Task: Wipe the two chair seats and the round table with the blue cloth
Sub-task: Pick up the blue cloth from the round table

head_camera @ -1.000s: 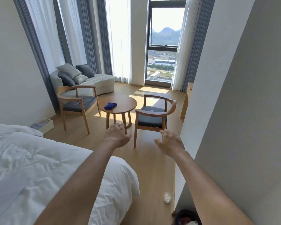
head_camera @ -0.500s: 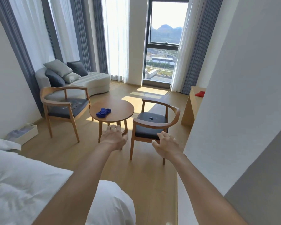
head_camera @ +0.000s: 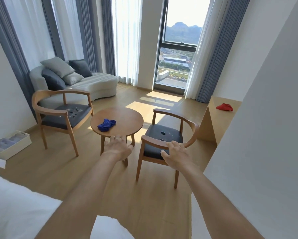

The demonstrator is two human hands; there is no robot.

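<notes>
Both arms stretched forward over the wooden floor, holding nothing. Left hand with fingers loosely spread and relaxed, grip open, seen in front of the near edge of the round tabletop. Right hand likewise open, fingers fanned, overlapping in view the curved armrest of the right chair; contact with the wood not clear. Blue cloth crumpled on the tabletop, toward its left near side, well apart from both hands. Dark seat of the right chair flecked with spots and one larger dark blotch. Left chair just beside the tabletop on the other side, its grey seat also spotted with small marks. Beyond it a pale sofa with cushions below tall curtains. Red cloth lying on a wooden desk at right. White bedding at lower left.
</notes>
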